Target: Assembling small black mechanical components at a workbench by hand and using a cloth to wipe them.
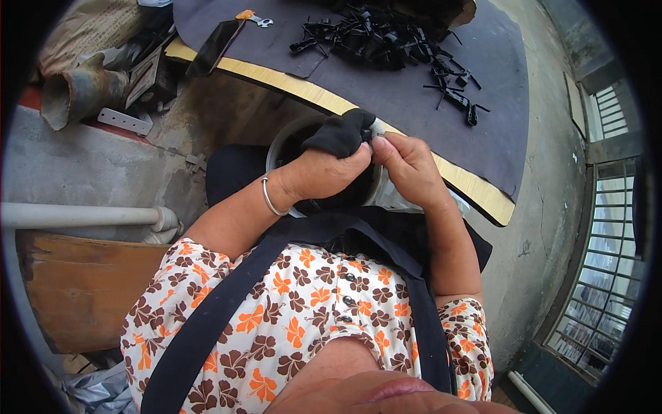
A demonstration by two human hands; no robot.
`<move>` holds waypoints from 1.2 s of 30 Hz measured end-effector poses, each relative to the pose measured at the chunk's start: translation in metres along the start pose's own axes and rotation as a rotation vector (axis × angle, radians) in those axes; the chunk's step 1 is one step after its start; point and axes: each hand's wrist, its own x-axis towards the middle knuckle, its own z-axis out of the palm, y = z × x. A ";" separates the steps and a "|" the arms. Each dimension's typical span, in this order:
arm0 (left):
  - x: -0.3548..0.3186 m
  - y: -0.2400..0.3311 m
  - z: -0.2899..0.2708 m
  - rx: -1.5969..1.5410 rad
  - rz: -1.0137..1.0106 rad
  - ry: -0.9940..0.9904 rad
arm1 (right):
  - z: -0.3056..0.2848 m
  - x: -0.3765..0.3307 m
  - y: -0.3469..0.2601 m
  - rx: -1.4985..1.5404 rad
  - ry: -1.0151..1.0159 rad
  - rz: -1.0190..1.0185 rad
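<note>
My left hand (314, 178) is closed at the table's near edge, its fingers covered by black cloth (339, 135) with a whitish patch near the tip. Between its thumb and the cloth shows a small dark piece (367, 135), mostly hidden. My right hand (414, 169) meets it there, thumb and forefinger pinched at the same piece. Both hands are above a round bucket (276, 148) with a pale rim and a dark inside. On the table beyond lies a heap of small black plastic parts (376, 41) with thin prongs, several of them spread toward the right.
The dark-covered table (496, 110) has a bare yellowish edge. A black phone (216, 47) overhangs that edge at left, near an orange-and-silver tool (255, 17). A rusty pipe fitting (76, 93), a perforated metal bracket (125, 121) and a white pipe (83, 215) are at left. A barred window (600, 269) is at right.
</note>
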 end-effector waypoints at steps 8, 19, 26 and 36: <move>0.011 0.004 0.009 0.152 0.127 -0.047 | 0.001 -0.005 -0.003 -0.112 0.118 -0.004; 0.002 -0.012 -0.016 0.701 0.216 -0.176 | -0.104 -0.002 0.016 -1.149 0.745 0.322; 0.015 -0.018 -0.004 0.417 0.340 0.086 | -0.058 -0.001 0.010 -1.022 0.509 0.029; 0.023 0.006 -0.022 0.032 0.122 -0.322 | -0.033 -0.015 -0.028 -0.182 -0.076 -0.059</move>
